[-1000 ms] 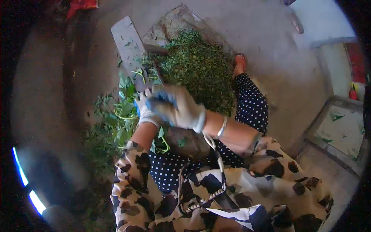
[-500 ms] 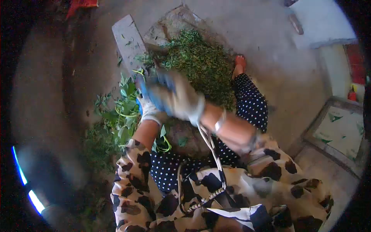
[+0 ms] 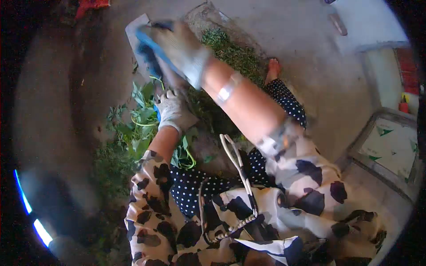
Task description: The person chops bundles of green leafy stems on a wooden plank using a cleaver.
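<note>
- Leafy stems (image 3: 145, 116): seen in a loose bunch just left of the left hand (image 3: 173, 108), beside the near part of a pale board (image 3: 136, 27); a curled yellow-green stalk is shown among the leaves, and another sprig (image 3: 191, 159) is seen below the left wrist.
- Left hand: gloved in off-white with blue on the palm side; fingers bent, blue side turned toward the bunch. Stalks beneath the fingers are hidden, so whether any are gripped cannot be told.
- Right hand (image 3: 175, 44): gloved likewise, blurred, raised over the board, farther forward than the left hand and apart from it. Whether anything is held, or the fingers are closed, cannot be told.
- Silver-coloured bracelet (image 3: 228, 88) worn on the right forearm.
- Heap of small cut greens (image 3: 242, 55) spread on the ground to the right of the board, partly covered by the right arm.
- Darker loose greenery (image 3: 111, 162) scattered on the ground at left, below the bunch.
- Dotted trousers (image 3: 288, 97) and a patterned top (image 3: 310, 170) worn; one bare foot (image 3: 274, 68) seen just right of the heap.
- Framed panel (image 3: 392, 144) with green marks seen at far right, well apart from both hands.
</note>
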The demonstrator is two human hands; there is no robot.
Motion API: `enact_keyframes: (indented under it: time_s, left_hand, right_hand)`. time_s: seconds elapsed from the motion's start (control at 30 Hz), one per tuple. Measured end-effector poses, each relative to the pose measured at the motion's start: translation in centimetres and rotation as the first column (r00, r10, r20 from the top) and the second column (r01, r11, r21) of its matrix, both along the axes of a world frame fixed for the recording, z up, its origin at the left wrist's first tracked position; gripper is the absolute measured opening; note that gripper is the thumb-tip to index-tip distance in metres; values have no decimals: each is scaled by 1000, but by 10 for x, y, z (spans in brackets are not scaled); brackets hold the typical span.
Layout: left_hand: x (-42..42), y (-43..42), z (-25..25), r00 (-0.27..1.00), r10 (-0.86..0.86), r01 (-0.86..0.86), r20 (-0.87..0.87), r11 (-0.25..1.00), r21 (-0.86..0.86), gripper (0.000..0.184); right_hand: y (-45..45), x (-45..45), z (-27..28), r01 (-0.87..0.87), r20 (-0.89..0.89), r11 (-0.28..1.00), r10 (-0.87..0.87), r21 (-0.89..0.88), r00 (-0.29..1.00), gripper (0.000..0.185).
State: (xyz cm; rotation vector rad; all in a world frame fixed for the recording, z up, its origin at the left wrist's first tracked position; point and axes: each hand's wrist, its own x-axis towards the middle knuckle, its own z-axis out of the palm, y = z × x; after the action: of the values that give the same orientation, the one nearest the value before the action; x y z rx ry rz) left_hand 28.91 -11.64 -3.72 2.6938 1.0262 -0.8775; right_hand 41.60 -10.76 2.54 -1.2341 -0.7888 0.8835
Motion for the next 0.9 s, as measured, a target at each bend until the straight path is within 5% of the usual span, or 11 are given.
enact_keyframes:
  time_s: [0.07,0.13,0.2,0.27,0.33,0.4,0.43,0.47,0.53,0.67,0.9]
  left_hand:
    - [-33,11,-71,920,-192,155,341,979,133,91]
    - [-27,27,-96,978,86,-99,190,993,57,60]
    - [-20,13,-42,991,61,-72,120,993,90,61]
    - [-18,16,-26,993,45,-41,105,998,-37,68]
    - [-13,18,-9,998,3,1,70,999,-51,77]
    - [-15,18,-2,999,16,-10,48,994,-111,88]
    - [-16,22,-9,995,46,-31,93,987,-159,90]
    - [-17,25,-10,993,20,-2,120,989,-148,84]
    - [-12,36,-13,988,48,-11,144,969,-246,77]
    - [-8,43,-9,989,62,-9,132,930,-366,83]
    - [-31,26,-19,913,31,35,407,988,-153,115]
  right_hand:
    - [-59,-41,-31,63,-28,996,-61,67,998,23]
    - [-119,-80,-47,3,298,966,-82,258,951,20]
    - [-143,-70,-52,-119,138,967,89,227,986,20]
    - [-146,-46,-30,-477,-256,870,435,-127,863,27]
    - [-119,-25,-49,-277,184,955,293,-110,938,39]
    - [-99,-9,-41,-225,786,936,349,-269,511,54]
    - [-88,-14,-43,-179,834,887,461,-425,304,70]
    - [-80,-21,-40,-186,836,886,462,-424,295,70]
    - [-63,-34,-33,-32,633,642,745,-766,-209,86]
    - [-33,-53,-57,201,251,339,896,-919,-367,96]
    - [-23,-60,-51,307,226,417,835,-856,-502,98]
